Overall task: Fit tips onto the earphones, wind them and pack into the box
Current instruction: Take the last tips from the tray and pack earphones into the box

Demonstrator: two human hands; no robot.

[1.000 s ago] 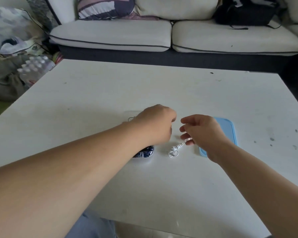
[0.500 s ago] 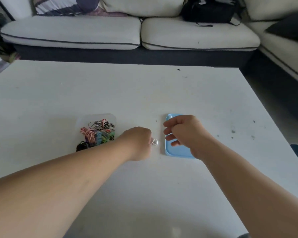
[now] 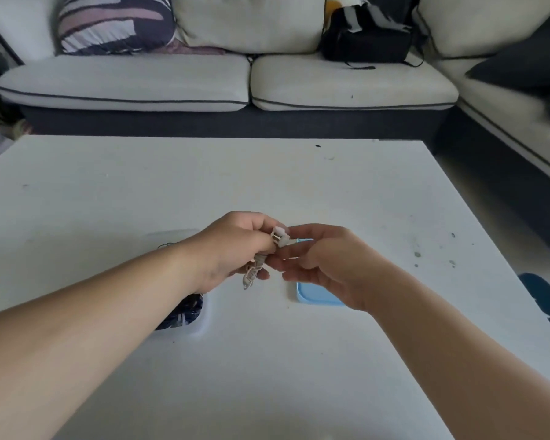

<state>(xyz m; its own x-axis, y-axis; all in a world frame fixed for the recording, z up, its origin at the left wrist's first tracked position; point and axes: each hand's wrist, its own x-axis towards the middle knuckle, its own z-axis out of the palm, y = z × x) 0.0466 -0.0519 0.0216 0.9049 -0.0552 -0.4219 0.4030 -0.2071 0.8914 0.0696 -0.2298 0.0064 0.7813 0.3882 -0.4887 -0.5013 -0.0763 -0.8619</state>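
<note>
My left hand (image 3: 235,249) grips a wound bundle of white earphones (image 3: 251,274) above the table. Two earbuds (image 3: 280,237) stick out above its fingers, and a loop of cable hangs below the fist. My right hand (image 3: 324,265) faces it from the right, thumb and forefinger pinching the earbud end. A clear plastic box (image 3: 204,322) holding dark and coloured cables lies under my left forearm, mostly hidden. The blue lid (image 3: 318,298) lies flat on the table under my right hand.
The white table (image 3: 267,376) has a few dark specks on its right side. A light sofa (image 3: 235,87) runs along the far edge, with a striped cushion (image 3: 115,23) and a black bag (image 3: 365,42) on it. Another sofa section stands at the right.
My left hand has taken the white earphones off the table and lifted them. My right hand has come in to meet the earbuds. The box is again covered by my left forearm.
</note>
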